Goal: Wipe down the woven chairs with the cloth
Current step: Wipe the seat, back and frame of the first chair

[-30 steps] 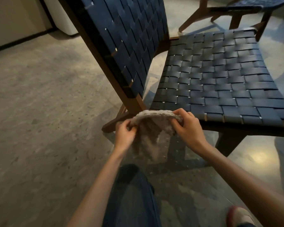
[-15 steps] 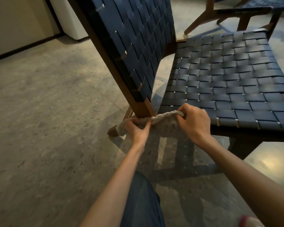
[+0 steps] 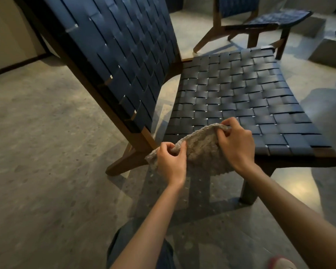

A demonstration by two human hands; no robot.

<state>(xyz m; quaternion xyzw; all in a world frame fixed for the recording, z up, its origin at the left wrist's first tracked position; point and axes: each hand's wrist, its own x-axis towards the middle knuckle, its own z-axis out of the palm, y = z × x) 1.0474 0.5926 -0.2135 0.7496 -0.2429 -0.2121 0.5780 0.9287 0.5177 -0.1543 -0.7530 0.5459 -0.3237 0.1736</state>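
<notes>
Head view looks down on the cloth (image 3: 202, 152), a grey-beige, nubbly piece held in the air just in front of the near edge of the seat (image 3: 231, 98). The left hand (image 3: 171, 162) pinches its top edge, thumb pressed against curled fingers (image 3: 168, 146). The right hand (image 3: 237, 146) grips the same edge further along, curled over a fold. Between them the cloth sags in an arc and its lower hem hangs free.

It looks light, soft and quite limp, so it will probably not keep a shape of its own. Gathering or folding it into a pad under one palm would likely give a firmer wipe than holding it by the edge. Its rough texture may snag on strap edges.

The seat and the tilted backrest (image 3: 114, 55) of the near chair are woven from flat dark-blue straps with a slight sheen and small gaps at the crossings. They look smooth and may give a little under pressure. A brown wooden frame (image 3: 128, 162) carries them.

The floor (image 3: 37, 152) is speckled, stone-like and glossy, with a light reflected at the right. A second chair (image 3: 260, 18) of the same kind stands beyond, beside a raised ledge (image 3: 318, 53).
</notes>
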